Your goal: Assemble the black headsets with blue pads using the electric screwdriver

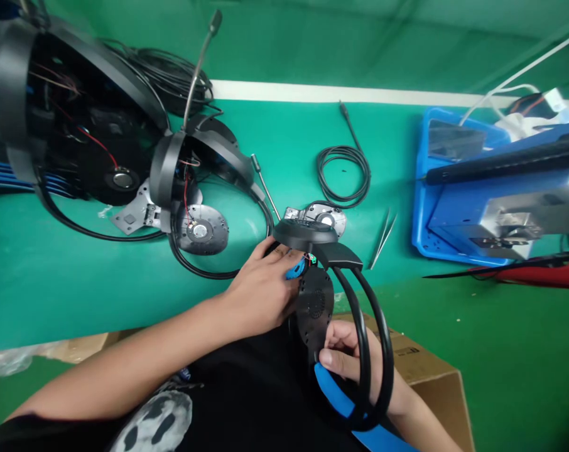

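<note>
A black headset (303, 233) is up off the worktop, held in both hands. The left hand (260, 295) has its grip shut on the top part, and its fingers (279, 252) press near a small blue piece (295, 270) and thin wires (309, 258). The right hand (345, 351) has its grip curled around the two black bands (385, 351), under a round black plate (316, 304). On the green worktop (100, 295) lie an open headset (171, 169), a coil of black cable (343, 176) and tweezers (382, 240). A blue tray (419, 207) sits off to the right, and a cardboard box (435, 376) is below the hands.
</note>
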Tool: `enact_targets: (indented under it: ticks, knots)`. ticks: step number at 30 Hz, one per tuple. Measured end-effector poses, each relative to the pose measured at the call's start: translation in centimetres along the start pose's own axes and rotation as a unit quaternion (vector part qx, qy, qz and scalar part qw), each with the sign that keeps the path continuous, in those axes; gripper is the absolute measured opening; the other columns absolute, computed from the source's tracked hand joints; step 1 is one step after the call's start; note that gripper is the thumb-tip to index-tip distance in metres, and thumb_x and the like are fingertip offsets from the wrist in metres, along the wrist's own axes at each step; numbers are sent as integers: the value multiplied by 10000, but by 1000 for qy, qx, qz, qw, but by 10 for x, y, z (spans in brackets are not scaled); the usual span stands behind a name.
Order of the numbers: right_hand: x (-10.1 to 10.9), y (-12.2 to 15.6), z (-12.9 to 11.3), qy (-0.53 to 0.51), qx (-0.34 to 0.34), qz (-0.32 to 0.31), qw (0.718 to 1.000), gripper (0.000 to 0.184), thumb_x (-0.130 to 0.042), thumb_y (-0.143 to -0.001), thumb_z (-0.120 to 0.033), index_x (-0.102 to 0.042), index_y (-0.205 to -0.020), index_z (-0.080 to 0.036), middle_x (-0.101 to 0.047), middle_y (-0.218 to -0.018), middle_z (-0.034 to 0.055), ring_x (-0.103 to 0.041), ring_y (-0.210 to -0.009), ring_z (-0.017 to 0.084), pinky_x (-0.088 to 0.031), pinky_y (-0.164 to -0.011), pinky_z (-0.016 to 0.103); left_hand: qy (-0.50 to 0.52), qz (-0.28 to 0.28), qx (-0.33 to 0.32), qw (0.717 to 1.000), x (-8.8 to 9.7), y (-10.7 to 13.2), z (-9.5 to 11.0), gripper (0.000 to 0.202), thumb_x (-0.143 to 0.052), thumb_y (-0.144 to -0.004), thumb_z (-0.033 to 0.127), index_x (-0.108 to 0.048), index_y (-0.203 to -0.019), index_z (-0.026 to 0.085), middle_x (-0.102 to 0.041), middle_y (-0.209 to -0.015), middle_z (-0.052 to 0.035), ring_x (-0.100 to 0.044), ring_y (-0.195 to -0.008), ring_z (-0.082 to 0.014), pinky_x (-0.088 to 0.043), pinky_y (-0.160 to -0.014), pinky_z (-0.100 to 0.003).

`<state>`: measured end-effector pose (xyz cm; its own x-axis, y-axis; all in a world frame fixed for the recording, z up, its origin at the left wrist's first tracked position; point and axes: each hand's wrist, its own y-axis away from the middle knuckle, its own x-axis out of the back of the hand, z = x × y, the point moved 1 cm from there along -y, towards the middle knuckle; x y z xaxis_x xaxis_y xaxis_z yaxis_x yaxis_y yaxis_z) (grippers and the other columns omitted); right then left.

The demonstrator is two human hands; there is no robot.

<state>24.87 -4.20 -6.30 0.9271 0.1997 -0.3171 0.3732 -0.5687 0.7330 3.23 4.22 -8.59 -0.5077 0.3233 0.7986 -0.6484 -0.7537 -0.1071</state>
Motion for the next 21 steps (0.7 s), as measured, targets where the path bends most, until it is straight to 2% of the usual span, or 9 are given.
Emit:
enact_targets:
  ticks: [3,6,8,13,21]
  knots:
    - [-1,-2,-1,-27,-15,2,1000,412,-868,-769,-487,-628,-707,-158,-461,-571,-57,-310,-518,48,-263,-521,230,21,17,15,1000,-5,0,-3,143,-702,-825,227,-817,-894,176,-694,-1373,-151,-615,-1316,-372,-361,-1225,-602]
    - [-1,-4,1,-21,-37,28,999,427,-865,-764,-518,-635,-710,-163,-433,-540,-63,-297,-496,55,-215,-491,242,22,36,22,999,-8,1,-6,186,-656,-844,160,-816,-938,157,-700,-1376,-156,-654,-1274,-335,-414,-1224,-552]
    - [-1,-8,0,-7,-41,48,998,436,-859,-769,-529,-621,-695,-171,-425,-522,-64,-294,-489,61,-208,-488,251,11,36,16,999,-6,4,-6,232,-637,-861,141,-816,-1008,143,-684,-1399,-179,-629,-1330,-344,-429,-1226,-546]
    - [-5,-18,-8,16,-26,82,996,465,-831,-803,-527,-563,-638,-186,-413,-516,-62,-291,-500,68,-226,-509,264,-37,28,16,999,3,14,-3,298,-616,-956,227,-767,-1192,126,-636,-1454,-221,-558,-1428,-392,-450,-1216,-579]
    - [-8,-26,-17,49,-8,100,994,438,-800,-843,-522,-597,-672,-173,-437,-582,-55,-284,-540,65,-246,-536,262,-64,-10,-9,998,10,28,-1,277,-626,-1008,344,-730,-1187,160,-678,-1428,-159,-493,-1498,-348,-389,-1264,-590]
